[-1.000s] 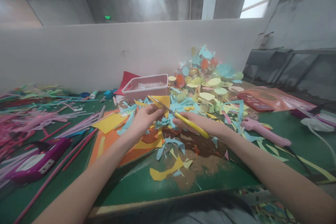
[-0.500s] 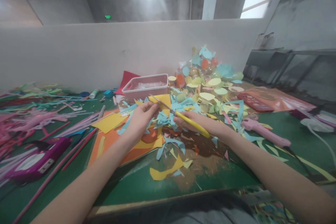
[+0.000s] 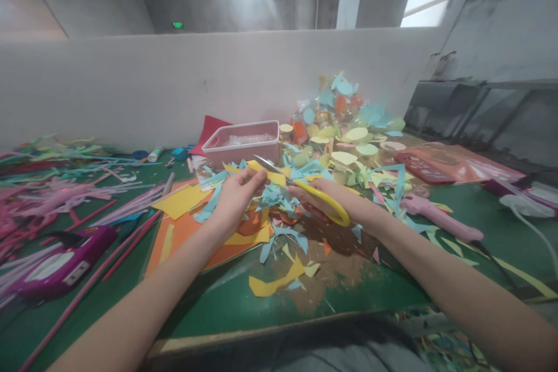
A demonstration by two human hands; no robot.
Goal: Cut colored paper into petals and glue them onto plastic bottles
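Observation:
My left hand [image 3: 238, 195] pinches a piece of yellow paper [image 3: 275, 176] over the heap of scraps. Yellow-handled scissors [image 3: 325, 200] are in my right hand [image 3: 316, 195], their blades pointing up and left at the yellow paper. Beneath my hands lie cut blue scraps [image 3: 272, 196]. An orange sheet [image 3: 163, 241] with yellow paper [image 3: 181, 202] on it rests left of the scraps. A curved yellow scrap [image 3: 275, 283] lies nearer the table's front edge.
Behind my hands stands a pink bin [image 3: 244, 151]. Clear cups with paper discs [image 3: 344, 157] are piled at the back right. A pink glue gun [image 3: 442, 219] lies right, a purple device [image 3: 65, 264] left, beside pink sticks [image 3: 89, 290].
The scissors have turned, so their handle loops show wider and the blades stand more open. The yellow paper has tilted and shows less of its face.

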